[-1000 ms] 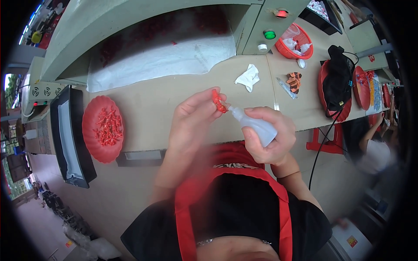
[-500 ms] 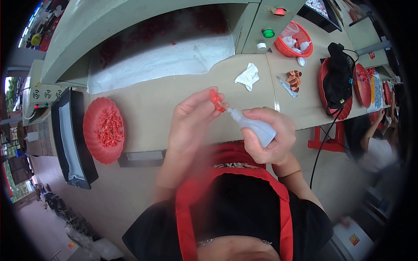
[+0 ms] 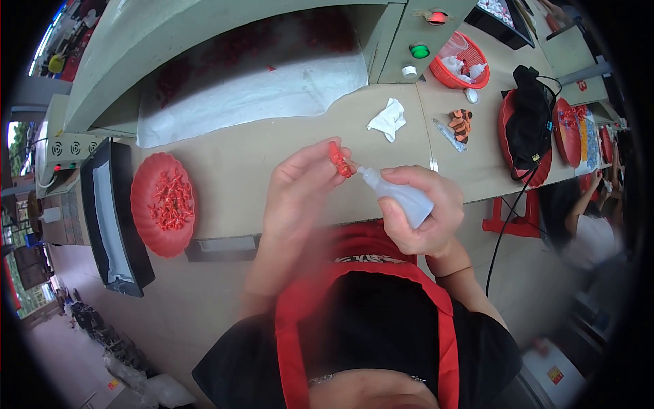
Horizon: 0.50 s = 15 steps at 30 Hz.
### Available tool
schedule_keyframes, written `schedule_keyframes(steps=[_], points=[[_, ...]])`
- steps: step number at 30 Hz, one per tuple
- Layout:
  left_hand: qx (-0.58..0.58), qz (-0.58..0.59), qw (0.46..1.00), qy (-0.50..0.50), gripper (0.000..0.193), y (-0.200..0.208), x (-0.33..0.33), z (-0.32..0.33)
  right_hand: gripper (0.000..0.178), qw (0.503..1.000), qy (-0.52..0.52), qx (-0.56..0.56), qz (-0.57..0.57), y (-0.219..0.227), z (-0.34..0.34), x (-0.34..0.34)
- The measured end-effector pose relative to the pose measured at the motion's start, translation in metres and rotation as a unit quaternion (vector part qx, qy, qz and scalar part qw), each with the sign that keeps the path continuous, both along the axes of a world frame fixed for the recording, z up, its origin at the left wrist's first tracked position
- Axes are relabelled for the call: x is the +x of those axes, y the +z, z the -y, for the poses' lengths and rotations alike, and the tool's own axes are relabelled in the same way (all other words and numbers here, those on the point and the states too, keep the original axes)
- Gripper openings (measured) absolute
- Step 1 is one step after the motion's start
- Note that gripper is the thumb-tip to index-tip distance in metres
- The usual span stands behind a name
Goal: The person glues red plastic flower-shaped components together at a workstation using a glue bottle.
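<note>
Between the fingertips of my left hand (image 3: 298,187) is a small red figure-like piece (image 3: 338,159), held up over the table. My right hand (image 3: 430,208) is closed round a translucent white squeeze bottle (image 3: 407,198), tilted so its thin nozzle points up and left. The nozzle's tip is at the red piece's lower right side; whether it touches cannot be made out. To the left of my hands, a scalloped red plate (image 3: 142,204) carries a heap of similar small red pieces (image 3: 170,201).
A green-grey machine (image 3: 102,82) with a white cloth (image 3: 252,105) inside its opening stands behind. A crumpled tissue (image 3: 387,120), a striped finger-shaped cloth piece (image 3: 460,125) and a red basket (image 3: 477,51) lie right of it. A black tray (image 3: 143,273) sits far left.
Almost nothing has moved. The bottle and my right hand have shifted very slightly, with the nozzle still beside the red piece.
</note>
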<state>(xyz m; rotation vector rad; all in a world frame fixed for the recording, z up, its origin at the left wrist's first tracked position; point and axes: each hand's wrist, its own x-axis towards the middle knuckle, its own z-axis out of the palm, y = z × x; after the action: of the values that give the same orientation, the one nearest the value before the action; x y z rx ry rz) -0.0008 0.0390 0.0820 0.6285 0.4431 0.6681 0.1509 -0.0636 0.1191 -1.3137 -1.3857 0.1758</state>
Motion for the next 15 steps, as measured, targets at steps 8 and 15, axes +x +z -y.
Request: schedule_keyframes(steps=[8, 15], points=[[0.037, -0.040, 0.998, 0.023, 0.030, 0.0023, 0.0003, 0.0029, 0.029, 1.000, 0.010, -0.009, 0.017, 0.0043, -0.0009, -0.0004], [0.063, -0.071, 0.995, 0.039, 0.030, 0.0009, 0.0002, 0.0015, 0.028, 1.000, 0.008, -0.024, 0.015, 0.0040, -0.0018, -0.0004]])
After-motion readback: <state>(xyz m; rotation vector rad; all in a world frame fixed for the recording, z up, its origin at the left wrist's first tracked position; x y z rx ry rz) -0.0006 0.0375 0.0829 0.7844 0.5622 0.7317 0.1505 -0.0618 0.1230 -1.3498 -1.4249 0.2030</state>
